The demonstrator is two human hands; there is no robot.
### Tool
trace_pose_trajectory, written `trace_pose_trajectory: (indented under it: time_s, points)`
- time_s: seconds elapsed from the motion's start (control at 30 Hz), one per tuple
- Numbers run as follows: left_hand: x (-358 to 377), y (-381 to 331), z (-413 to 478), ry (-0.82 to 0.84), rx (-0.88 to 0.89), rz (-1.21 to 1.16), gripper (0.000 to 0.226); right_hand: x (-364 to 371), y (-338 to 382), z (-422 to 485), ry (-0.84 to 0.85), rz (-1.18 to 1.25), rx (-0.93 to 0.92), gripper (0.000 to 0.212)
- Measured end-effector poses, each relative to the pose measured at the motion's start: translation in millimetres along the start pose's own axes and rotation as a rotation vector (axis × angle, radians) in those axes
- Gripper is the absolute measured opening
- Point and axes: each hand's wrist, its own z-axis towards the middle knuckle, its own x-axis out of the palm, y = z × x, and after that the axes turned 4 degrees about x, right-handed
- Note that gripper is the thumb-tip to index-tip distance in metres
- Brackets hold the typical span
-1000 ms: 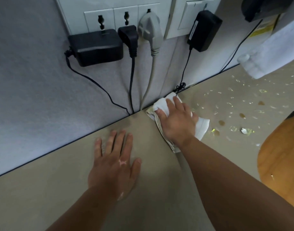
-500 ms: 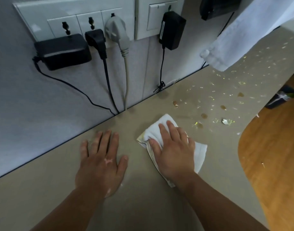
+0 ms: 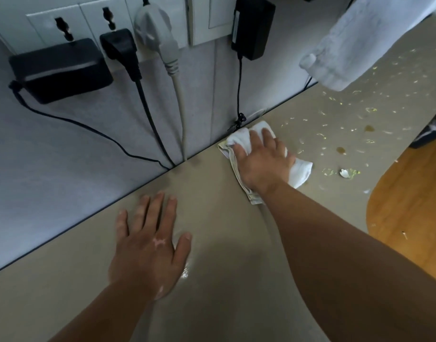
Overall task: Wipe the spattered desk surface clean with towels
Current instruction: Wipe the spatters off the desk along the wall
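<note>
Pressing down with the right hand (image 3: 263, 161), we are holding the folded white towel (image 3: 300, 171) flat on the beige surface (image 3: 224, 280), right of centre in the frame. The fingers are lying extended over the cloth, not wrapped round it. The towel's far end is lying at the foot of the grey wall panel (image 3: 100, 134), just beside a thin black cable (image 3: 239, 95). We are resting the left hand (image 3: 150, 245) palm-down at lower centre, fingers spread and straight, gripping nothing. Pale flecks and brown drops of spatter (image 3: 340, 150) are lying on the surface to the right of the towel, with a small white shard (image 3: 344, 173) near the towel's right end. A second white towel (image 3: 360, 40) is hanging at the upper right. A large black adapter (image 3: 59, 70) is sitting below the wall sockets (image 3: 63, 23) at the upper left.
</note>
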Motion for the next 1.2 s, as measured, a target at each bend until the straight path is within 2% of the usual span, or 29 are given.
trace_pose_trajectory:
  time_s: [0.17,0.33,0.47,0.63,0.77,0.97,1.2]
  points:
    - [0.8,-0.4,1.4,0.037,-0.017,0.012,0.078,1.7,-11.8,-48.6,0.001,0.002,-0.079,0.069]
    - [-3.2,-3.6,4.0,0.063,-0.028,-0.004,0.08,11.9,-40.5,-146.9,-0.111,0.008,-0.133,0.062]
    - [-3.9,-5.3,6.0,0.056,-0.031,-0.003,0.078,18.0,-54.3,-173.4,-0.131,-0.033,-0.15,0.059]
    - [-6.6,-7.5,8.7,0.037,-0.019,-0.029,0.073,11.2,-46.2,-131.5,-0.094,-0.037,-0.129,0.062]
    - [-9.0,-11.0,11.2,0.038,-0.03,-0.027,0.071,-0.3,-37.5,-61.3,0.022,-0.02,-0.095,0.068]
    - [-17.0,-33.6,36.9,0.099,-0.078,-0.045,0.074,-18.4,-33.4,33.3,0.031,0.015,-0.068,0.068]
    - [-21.2,-105.8,95.7,0.061,-0.054,-0.143,0.063,-17.9,-55.2,21.9,0.017,0.047,-0.129,0.068]
